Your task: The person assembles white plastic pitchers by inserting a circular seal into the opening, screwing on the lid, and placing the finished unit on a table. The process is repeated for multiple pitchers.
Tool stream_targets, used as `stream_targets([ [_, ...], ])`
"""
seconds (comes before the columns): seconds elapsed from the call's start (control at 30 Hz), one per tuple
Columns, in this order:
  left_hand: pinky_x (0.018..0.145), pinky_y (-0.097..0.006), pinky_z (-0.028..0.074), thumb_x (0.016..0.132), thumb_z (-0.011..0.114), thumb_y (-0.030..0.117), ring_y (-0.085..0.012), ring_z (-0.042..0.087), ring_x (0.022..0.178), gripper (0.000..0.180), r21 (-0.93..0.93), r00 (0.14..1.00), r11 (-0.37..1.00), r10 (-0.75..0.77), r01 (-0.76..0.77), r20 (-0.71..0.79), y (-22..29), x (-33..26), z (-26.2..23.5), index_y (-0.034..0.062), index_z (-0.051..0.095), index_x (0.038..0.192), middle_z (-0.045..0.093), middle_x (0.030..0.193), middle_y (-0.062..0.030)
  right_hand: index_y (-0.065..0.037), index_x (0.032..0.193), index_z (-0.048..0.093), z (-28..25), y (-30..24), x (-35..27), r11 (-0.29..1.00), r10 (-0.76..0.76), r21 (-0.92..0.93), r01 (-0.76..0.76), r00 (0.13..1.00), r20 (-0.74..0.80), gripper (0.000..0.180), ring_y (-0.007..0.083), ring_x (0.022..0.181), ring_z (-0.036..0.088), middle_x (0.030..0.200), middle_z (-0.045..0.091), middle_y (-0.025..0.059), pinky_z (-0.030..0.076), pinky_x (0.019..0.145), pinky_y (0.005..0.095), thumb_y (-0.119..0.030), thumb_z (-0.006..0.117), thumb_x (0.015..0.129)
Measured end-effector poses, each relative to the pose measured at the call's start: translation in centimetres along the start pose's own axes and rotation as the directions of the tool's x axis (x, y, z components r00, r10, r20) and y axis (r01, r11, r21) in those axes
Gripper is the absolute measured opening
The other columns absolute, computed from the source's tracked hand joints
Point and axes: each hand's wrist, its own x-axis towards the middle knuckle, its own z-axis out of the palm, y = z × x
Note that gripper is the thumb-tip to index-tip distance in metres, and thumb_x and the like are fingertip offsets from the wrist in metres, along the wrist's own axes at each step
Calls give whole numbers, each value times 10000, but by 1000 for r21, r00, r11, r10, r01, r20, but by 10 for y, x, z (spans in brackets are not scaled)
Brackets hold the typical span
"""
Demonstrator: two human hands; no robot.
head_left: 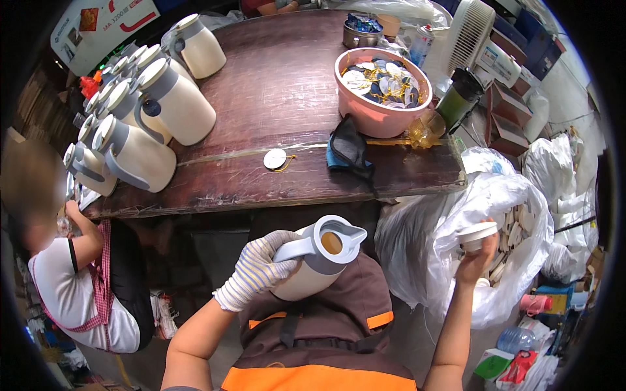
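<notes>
Jug (303, 277) held before the surface (280, 78), lid (477, 232) held above a bag (450, 231)

In the head view, the near edge of the surface runs across the picture, bowed by the lens, and the cream and grey jug is on the person's side of it, over the lap, tilted so its open top shows. The gloved left hand (254, 270) has its fingers curled round the jug's handle. The bare right hand (479, 259) pinches the white lid, out past the surface's right end and over the mouth of the plastic bag, which holds many pale pieces. A gap separates the two hands, with the person's apron (319, 326) below it.

Similar jugs (182, 104) crowd the left part of the surface, the closest standing near its front edge. A broad stretch of worn, reddish-brown top lies between them and a pink tub (385, 124) of round tags on yellow strings. One white tag (274, 159) lies near the front edge; to its right, a black and blue fabric item (347, 151) reaches that edge. Behind the tub stands a metal bowl (362, 36) with blue contents; a green, black-topped bottle (461, 98) and a fan (471, 36) are to the right. A co-worker (91, 293) in a white top and checked apron sits left of the surface's near edge.
</notes>
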Motion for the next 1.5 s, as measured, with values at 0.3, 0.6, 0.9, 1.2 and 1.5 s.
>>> stream_targets([
  [0.3,854,-271,495,777,750,112,-97,603,932,368,-38,998,998,56,-57,-19,-7,-15,-3,14,650,1117,670,991,-30,-47,1181,449,167,-3,-108,754,-300,-236,613,641,706,747,354,1158,497,1221,475,188,410,990,419,-253,893,617],
  [0.6,821,-302,515,738,782,139,-163,653,896,430,203,990,969,141,-144,25,2,-26,-12,27,657,1134,682,965,-92,-98,1187,551,198,-31,-76,688,-84,-33,725,124,989,646,343,1293,449,1334,509,143,291,1080,530,-457,786,704],
  [0.9,783,-262,504,835,701,51,-82,575,813,239,-48,980,987,160,-155,117,-27,46,-23,36,674,1071,672,949,-4,-135,1152,610,222,-67,-118,664,-343,483,572,-340,875,490,280,1082,549,1201,569,97,451,848,446,-353,731,731],
  [1.2,879,-281,482,838,728,185,-126,594,979,415,44,987,997,54,-61,151,-24,12,6,-2,590,1182,655,1073,-71,-68,1233,585,218,11,-57,544,285,-508,668,422,861,603,355,1207,509,1217,604,175,280,1043,552,-547,533,871],
  [1.5,772,-268,521,776,682,22,-95,615,849,266,11,996,999,46,-45,-72,-23,24,-20,35,625,1036,668,909,-34,-109,1210,562,205,-27,-79,699,-2,-61,713,87,996,529,357,1105,541,1183,560,155,446,915,448,-451,660,819],
])
